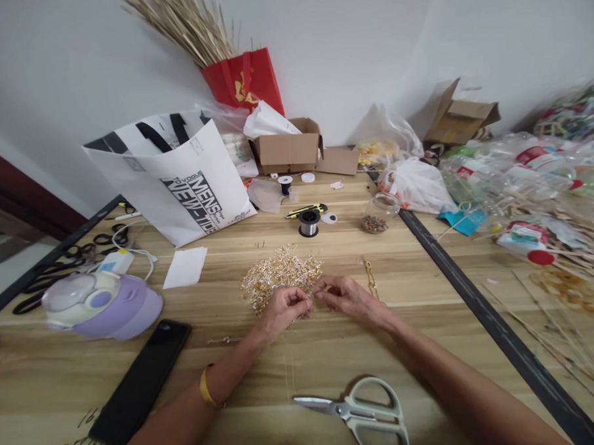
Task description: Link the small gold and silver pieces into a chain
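Note:
A heap of small gold and silver metal pieces lies on the wooden table, just beyond my hands. My left hand is at the near edge of the heap, fingertips pinched together. Close beside it on the right, my right hand also has its fingers curled in a pinch. Whatever the fingertips hold is too small to make out. Right of my right hand lies a gold chain. A short silver chain rests left of my left wrist. Scissors with pale handles lie between my forearms.
Beyond the heap stand a wire spool, a yellow utility knife and a jar of small beads. A black phone and a purple device lie left. Plastic bottles crowd the right side.

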